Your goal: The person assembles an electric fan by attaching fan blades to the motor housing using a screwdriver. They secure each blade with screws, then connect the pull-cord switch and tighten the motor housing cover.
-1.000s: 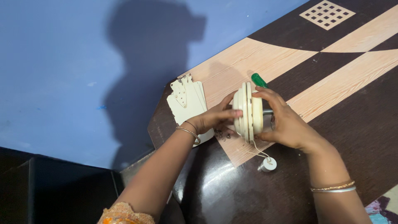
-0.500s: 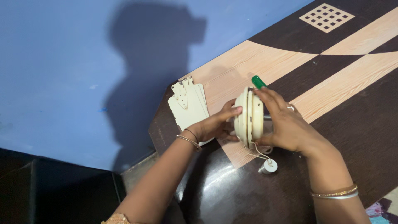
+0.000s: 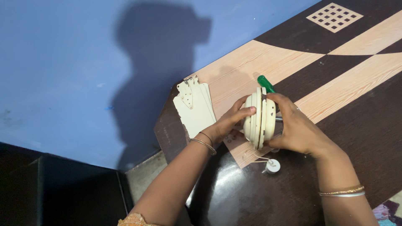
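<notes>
I note the patterned table [image 3: 356, 83] bearing a stack of cream fan blades [image 3: 196, 106]. Above its near edge I hold the round cream motor housing [image 3: 259, 118] on edge, its axis lying across, shaft to my right. Left hand [image 3: 228, 123] grips one face, right hand [image 3: 295, 127] clasps the other. I judge this an inspection step; the next move calls for a steady turn. A green-handled screwdriver [image 3: 265, 83] lies behind.

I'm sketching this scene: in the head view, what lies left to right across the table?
Cream flat blades → left hand → round cream motor housing → right hand.
</notes>
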